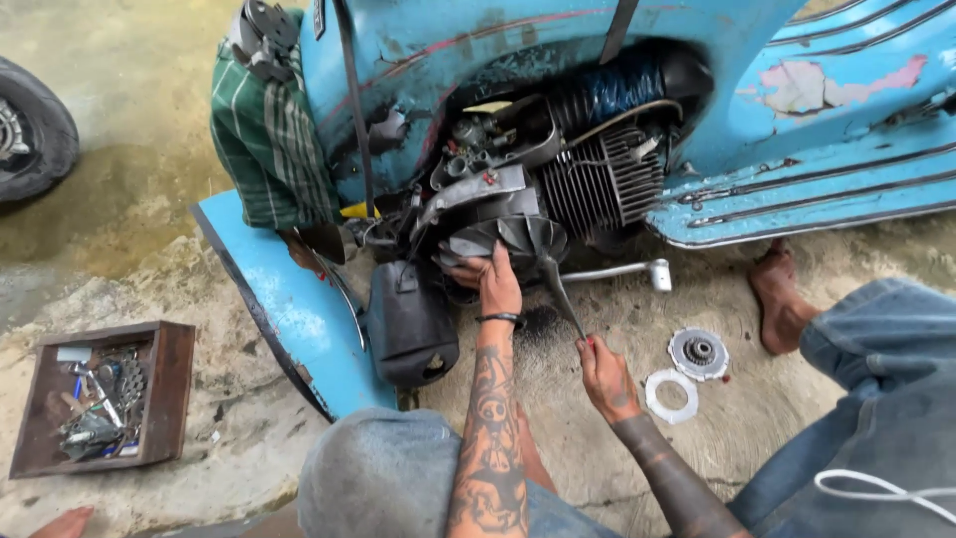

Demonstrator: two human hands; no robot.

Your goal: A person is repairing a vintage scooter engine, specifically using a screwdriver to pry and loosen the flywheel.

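Note:
My left hand (495, 285) rests on the grey finned fan wheel (513, 237) of a scooter engine (558, 169), fingers curled over its lower edge. My right hand (604, 374) grips the handle end of a long dark metal tool (558, 291) whose tip reaches up to the fan wheel's right side. The engine sits exposed in the side of a worn blue scooter body (817, 120). A black rounded cover (410, 324) hangs just left of my left hand.
A round clutch-like part (698, 353) and a white ring gasket (671, 395) lie on the concrete to the right. A kick-start lever (627, 271) juts out low. A wooden box of tools (100, 399) sits left. A tyre (35, 130) is far left. My bare foot (777, 299) is right.

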